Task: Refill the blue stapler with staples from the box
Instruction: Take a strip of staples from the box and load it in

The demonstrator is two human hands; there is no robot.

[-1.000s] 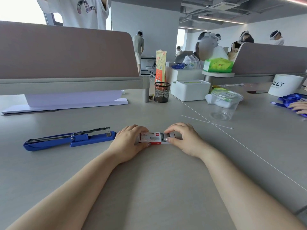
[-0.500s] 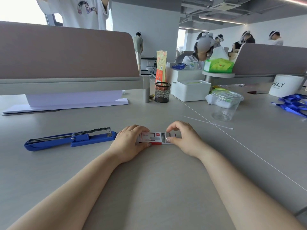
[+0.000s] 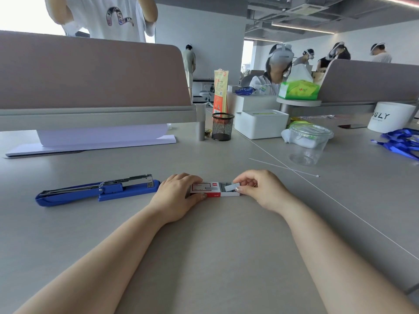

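The blue stapler [image 3: 90, 191] lies opened flat on the grey table, its metal magazine on top, to the left of my hands. A small red-and-white staple box [image 3: 210, 189] sits in the middle of the table. My left hand [image 3: 176, 198] holds the box's left end down. My right hand [image 3: 260, 189] pinches a short grey strip of staples [image 3: 231, 187] at the box's open right end, lifted slightly above the tray.
A black mesh pen cup [image 3: 222, 126], a white box [image 3: 260, 123] and a clear plastic cup [image 3: 308, 143] stand beyond the hands. A thin white stick [image 3: 283, 167] lies to the right. A desk divider [image 3: 90, 75] with paper beneath stands at the left; people work behind.
My right hand has raised its fingers and drawn a strip of staples up out of the box's right end. My left hand and the stapler have stayed put.
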